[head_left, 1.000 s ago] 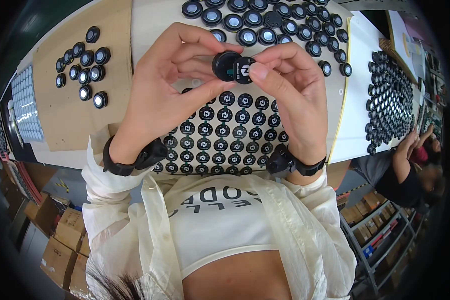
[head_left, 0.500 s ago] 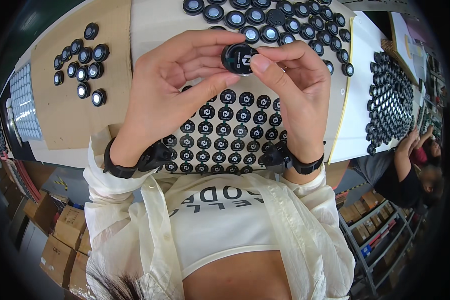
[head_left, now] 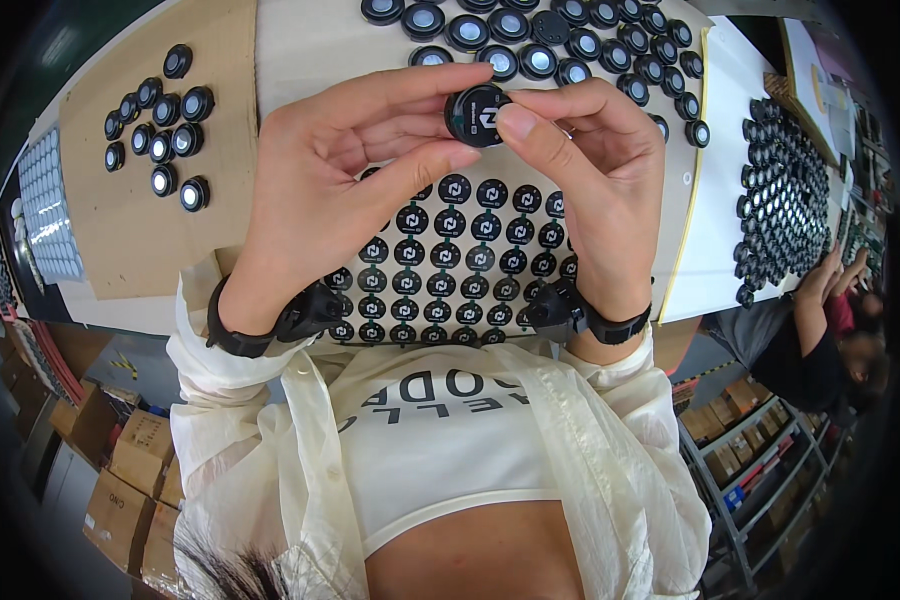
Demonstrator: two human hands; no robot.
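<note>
A round black puck-shaped part (head_left: 467, 118) with a black label bearing a white mark on its face is held up between both hands above the table. The fingers and thumb of my left hand (head_left: 320, 170) grip its left edge. At the other edge, my right hand (head_left: 610, 165) has its thumb pressed on the label and its index finger at the rim. Below the hands lies a sheet of round black labels (head_left: 442, 285) in rows, partly covered by my wrists.
Several black round parts (head_left: 511, 25) with pale centres lie at the back. Others (head_left: 198, 104) sit on a brown cardboard sheet (head_left: 210, 260) at left. A dense group (head_left: 785, 200) covers a white surface at right, near another person's arm (head_left: 812, 310). Cartons (head_left: 118, 520) stand lower left.
The round part has turned slightly in my fingers, its marked face angled a little more to the right. Both hands stay nearly in place.
</note>
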